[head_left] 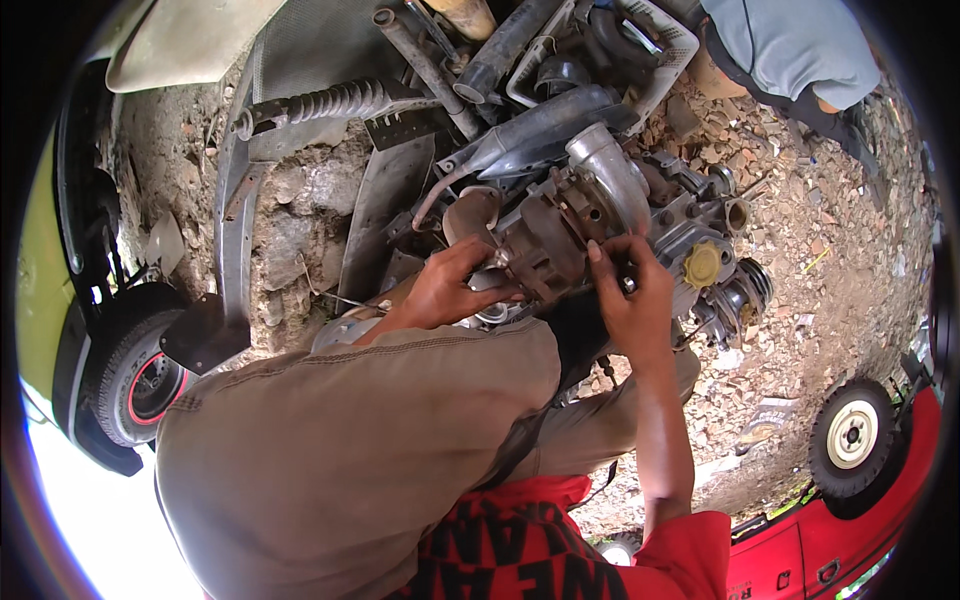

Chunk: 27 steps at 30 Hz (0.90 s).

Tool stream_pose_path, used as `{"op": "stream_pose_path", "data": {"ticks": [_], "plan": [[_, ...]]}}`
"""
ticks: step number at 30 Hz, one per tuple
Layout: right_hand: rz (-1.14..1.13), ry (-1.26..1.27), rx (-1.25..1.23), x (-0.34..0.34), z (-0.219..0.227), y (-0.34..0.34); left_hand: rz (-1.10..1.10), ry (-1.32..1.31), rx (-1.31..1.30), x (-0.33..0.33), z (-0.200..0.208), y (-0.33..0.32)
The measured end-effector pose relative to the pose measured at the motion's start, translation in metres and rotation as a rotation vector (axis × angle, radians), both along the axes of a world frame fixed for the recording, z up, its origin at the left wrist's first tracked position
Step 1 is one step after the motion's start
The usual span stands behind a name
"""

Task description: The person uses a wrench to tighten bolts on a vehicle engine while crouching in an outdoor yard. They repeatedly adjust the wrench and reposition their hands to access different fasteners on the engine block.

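A rusty brown turbocharger (545, 245) with a silver curved housing (612, 175) rests among engine parts in front of me. My left hand (450, 288) is at its left side, fingers bent round the rusty body. On the right side, my right hand (635, 295) has its fingertips closed together close against the turbocharger. A small dark round end shows within that hand, but what it belongs to is hidden. To the right of my right hand lies a grey metal engine part with a yellow cap (703, 265).
A coil-spring shock absorber (315, 105), metal pipes (505, 50) and a white crate (672, 50) of parts lie beyond. Another person in grey-blue clothing (795, 45) is at the far right. A green vehicle's wheel (140, 370) stands left, a red vehicle (830, 535) right. Stony ground (790, 330) surrounds the parts.
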State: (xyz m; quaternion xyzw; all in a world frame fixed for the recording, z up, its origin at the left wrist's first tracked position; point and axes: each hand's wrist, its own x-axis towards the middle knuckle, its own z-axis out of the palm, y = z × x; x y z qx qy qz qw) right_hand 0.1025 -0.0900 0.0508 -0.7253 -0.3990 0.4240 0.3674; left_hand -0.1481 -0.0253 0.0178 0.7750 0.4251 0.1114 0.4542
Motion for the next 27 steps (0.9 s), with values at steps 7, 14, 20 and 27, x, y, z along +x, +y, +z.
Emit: {"op": "stream_pose_path", "data": {"ticks": [7,14,20,27], "plan": [[-0.069,-0.014,0.036,0.008,0.006,-0.007,0.101,-0.152,0.028,-0.003,-0.007,-0.012],[-0.046,-0.024,-0.010,0.002,-0.002,-0.014,0.137,-0.106,-0.068,0.002,0.001,-0.015],[-0.034,-0.023,-0.004,-0.001,-0.004,-0.015,-0.115,-0.109,0.151,-0.010,-0.009,-0.024],[-0.039,-0.041,0.023,0.003,-0.006,-0.012,-0.156,-0.124,0.099,-0.010,-0.008,-0.026]]}}
